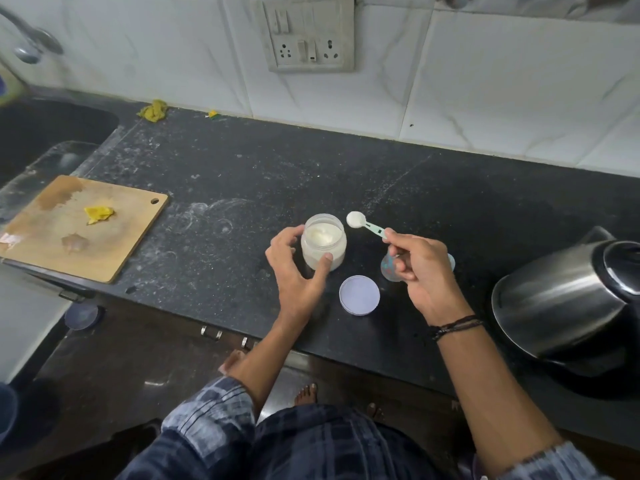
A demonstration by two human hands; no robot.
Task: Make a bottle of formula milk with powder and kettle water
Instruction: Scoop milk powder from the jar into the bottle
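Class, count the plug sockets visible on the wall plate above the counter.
2. Left socket and right socket sit low on the switch plate, switches between them. None seems hidden.

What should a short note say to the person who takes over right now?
Left hand grips the open powder jar on the counter. Right hand pinches the scoop, full of powder, held beside the jar. Jar lid lies in front of the jar; bottle stands under the right hand, mostly hidden; kettle at the right.
Done: jar opened, scoop filled.
Left: powder into bottle, kettle water, close.
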